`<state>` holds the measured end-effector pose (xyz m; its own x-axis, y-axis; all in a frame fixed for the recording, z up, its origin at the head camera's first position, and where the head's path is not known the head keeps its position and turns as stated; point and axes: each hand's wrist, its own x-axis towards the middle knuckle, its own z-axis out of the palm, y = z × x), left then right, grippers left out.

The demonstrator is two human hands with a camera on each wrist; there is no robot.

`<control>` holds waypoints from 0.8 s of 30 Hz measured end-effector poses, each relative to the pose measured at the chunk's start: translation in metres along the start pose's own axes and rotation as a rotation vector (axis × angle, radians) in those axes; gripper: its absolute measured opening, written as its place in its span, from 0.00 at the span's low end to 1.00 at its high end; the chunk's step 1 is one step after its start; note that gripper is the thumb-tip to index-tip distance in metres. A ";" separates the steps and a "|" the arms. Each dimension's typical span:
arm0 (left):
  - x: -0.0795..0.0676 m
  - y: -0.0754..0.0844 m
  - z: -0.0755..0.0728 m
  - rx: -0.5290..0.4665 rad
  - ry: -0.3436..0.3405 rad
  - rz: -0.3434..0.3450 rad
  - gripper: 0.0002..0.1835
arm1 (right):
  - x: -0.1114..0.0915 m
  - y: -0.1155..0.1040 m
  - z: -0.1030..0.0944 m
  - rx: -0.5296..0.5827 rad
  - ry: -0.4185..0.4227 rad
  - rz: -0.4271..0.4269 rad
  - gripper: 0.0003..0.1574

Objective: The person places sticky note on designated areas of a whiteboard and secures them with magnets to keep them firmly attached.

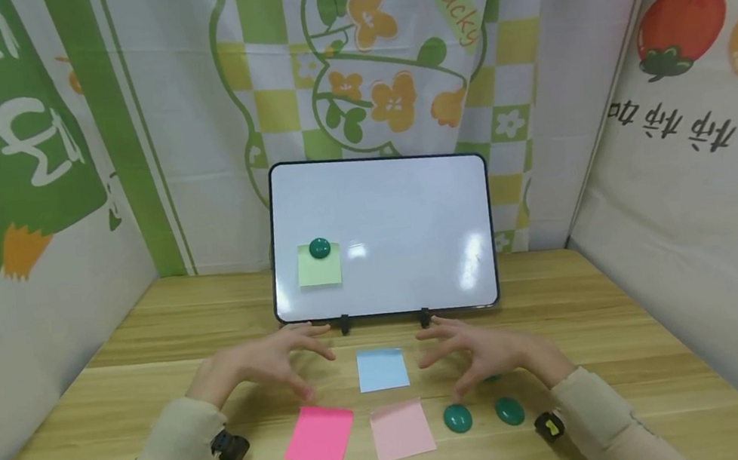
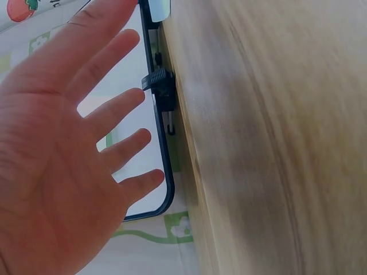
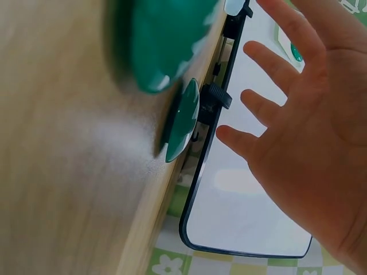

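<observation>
Above the desk (image 1: pixel 554 292), the left hand (image 1: pixel 270 359) is hovering empty, fingers spread, near a loose bright pink note (image 1: pixel 320 438), its far end slanting right. One green note (image 1: pixel 319 272) is already hanging on the whiteboard (image 1: pixel 404 233) under a magnet (image 1: pixel 319 248); a blue note (image 1: pixel 383 370) and a pale pink note (image 1: pixel 403 432) are lying unpinned. All are looking squarish, without clear long axis. The right hand (image 1: pixel 486 353), likewise spread, empty, is hovering beside loose magnets (image 1: pixel 458 419).
</observation>
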<state>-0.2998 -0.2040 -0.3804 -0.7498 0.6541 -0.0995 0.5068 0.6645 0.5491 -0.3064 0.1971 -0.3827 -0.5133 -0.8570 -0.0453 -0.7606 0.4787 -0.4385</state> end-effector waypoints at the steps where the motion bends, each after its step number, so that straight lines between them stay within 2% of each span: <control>1: 0.000 0.000 0.000 0.003 -0.003 0.004 0.33 | 0.000 0.000 0.000 0.003 -0.002 -0.003 0.37; 9: 0.001 0.002 0.001 0.021 -0.010 0.025 0.26 | 0.000 0.000 0.003 0.020 -0.041 0.006 0.38; 19: 0.007 -0.002 0.006 0.068 -0.050 0.059 0.19 | 0.001 -0.006 0.004 0.018 -0.078 0.029 0.40; 24: 0.007 0.000 0.007 0.044 -0.072 0.053 0.15 | 0.001 -0.008 0.005 0.033 -0.085 0.050 0.38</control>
<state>-0.3020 -0.1970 -0.3874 -0.6898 0.7120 -0.1312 0.5644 0.6423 0.5185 -0.2988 0.1916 -0.3832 -0.5134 -0.8461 -0.1433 -0.7208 0.5158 -0.4631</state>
